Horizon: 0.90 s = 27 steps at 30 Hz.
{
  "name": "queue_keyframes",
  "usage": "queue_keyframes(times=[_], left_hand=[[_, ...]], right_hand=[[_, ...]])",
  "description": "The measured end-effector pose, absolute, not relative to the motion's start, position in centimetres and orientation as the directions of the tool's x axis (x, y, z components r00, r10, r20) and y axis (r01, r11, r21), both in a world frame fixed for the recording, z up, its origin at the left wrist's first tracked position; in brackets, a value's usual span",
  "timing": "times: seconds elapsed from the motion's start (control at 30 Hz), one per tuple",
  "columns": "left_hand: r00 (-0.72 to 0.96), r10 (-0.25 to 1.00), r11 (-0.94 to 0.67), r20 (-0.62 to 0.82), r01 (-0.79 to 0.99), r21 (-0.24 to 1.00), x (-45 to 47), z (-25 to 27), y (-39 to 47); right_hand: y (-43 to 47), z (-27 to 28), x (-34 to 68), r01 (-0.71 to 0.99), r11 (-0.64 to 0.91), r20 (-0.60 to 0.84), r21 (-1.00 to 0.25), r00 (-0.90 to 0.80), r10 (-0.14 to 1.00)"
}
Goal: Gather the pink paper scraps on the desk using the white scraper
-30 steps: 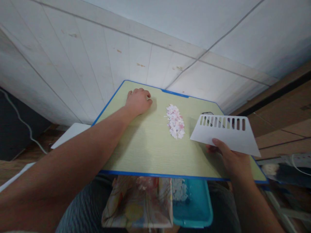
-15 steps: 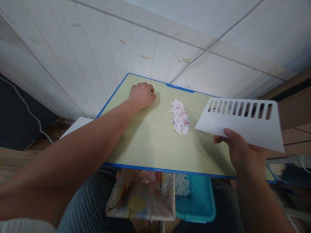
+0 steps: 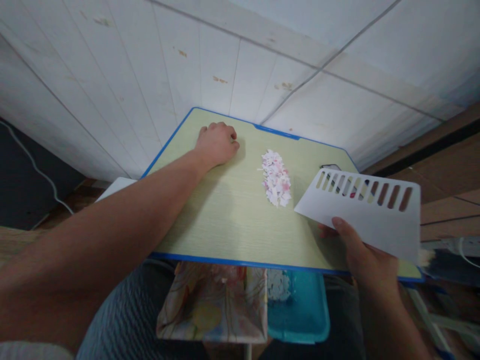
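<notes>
My left hand point(image 3: 217, 142) rests on the pale yellow-green tabletop point(image 3: 232, 220), left of the pile. Its fingers are loosely curled, with a gap between thumb and forefinger and nothing visible in it. A small heap of white and pink shredded bits point(image 3: 276, 179), like paper scraps, lies mid-table. My right hand point(image 3: 369, 255) grips a white slotted panel point(image 3: 369, 217) by its near edge, thumb on top. The panel is tilted above the table's right side, its left corner just right of the heap. Most of that hand's fingers are hidden beneath it.
Behind the panel lies a dark-edged flat object point(image 3: 330, 167), partly covered. Below the table's blue front edge are a patterned cloth-covered box point(image 3: 210, 322) and a teal tub point(image 3: 300, 320) with white bits inside. A white panelled wall point(image 3: 221, 60) stands directly behind the table.
My right hand has brought the slotted panel lower and slightly left, exposing part of the dark-edged object behind it. The left hand keeps its place on the table; the view has shifted slightly.
</notes>
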State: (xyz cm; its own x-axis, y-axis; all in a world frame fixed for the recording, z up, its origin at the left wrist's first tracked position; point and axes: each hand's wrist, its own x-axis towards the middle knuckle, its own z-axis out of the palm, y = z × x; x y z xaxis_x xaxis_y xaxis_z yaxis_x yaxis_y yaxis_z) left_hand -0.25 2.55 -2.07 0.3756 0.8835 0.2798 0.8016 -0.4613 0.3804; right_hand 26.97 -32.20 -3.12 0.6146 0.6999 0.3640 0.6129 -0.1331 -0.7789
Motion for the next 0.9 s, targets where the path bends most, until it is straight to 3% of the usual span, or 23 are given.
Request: queue_keyframes(times=[0.3,0.43,0.53,0.7,0.8,0.9], left_hand=[[0.37,0.887,-0.451,0.275,0.82,0.352,-0.1,-2.0,2.3],[0.373,0.892,-0.445,0.257,0.826,0.345,-0.1,-1.6,1.9],[0.382,0.891,-0.449,0.245,0.818,0.359,-0.3,-1.4,1.8],[0.376,0.889,-0.452,0.261,0.811,0.371,-0.4,-1.5,2.1],[0.367,0.897,-0.438,0.248,0.819,0.371,-0.4,-1.4,2.2],[0.363,0.905,-0.423,0.223,0.829,0.367,-0.4,-0.8,1.7]], right_hand=[[-33.9,-2.4,24.8,0.64,-0.123,0.268,-0.759,0.478,0.837],[-32.0,-1.6,25.7,0.465,0.066,0.377,-0.883,0.618,0.69],[-29.9,-0.5,27.8,0.425,0.118,0.397,-0.897,0.664,0.634],[-27.0,2.8,31.6,0.507,0.072,0.354,-0.859,0.487,0.798],[-26.1,4.7,33.3,0.541,0.029,0.219,-0.84,0.29,0.932],[-25.4,6.2,34.6,0.567,-0.017,0.102,-0.823,0.178,0.979]])
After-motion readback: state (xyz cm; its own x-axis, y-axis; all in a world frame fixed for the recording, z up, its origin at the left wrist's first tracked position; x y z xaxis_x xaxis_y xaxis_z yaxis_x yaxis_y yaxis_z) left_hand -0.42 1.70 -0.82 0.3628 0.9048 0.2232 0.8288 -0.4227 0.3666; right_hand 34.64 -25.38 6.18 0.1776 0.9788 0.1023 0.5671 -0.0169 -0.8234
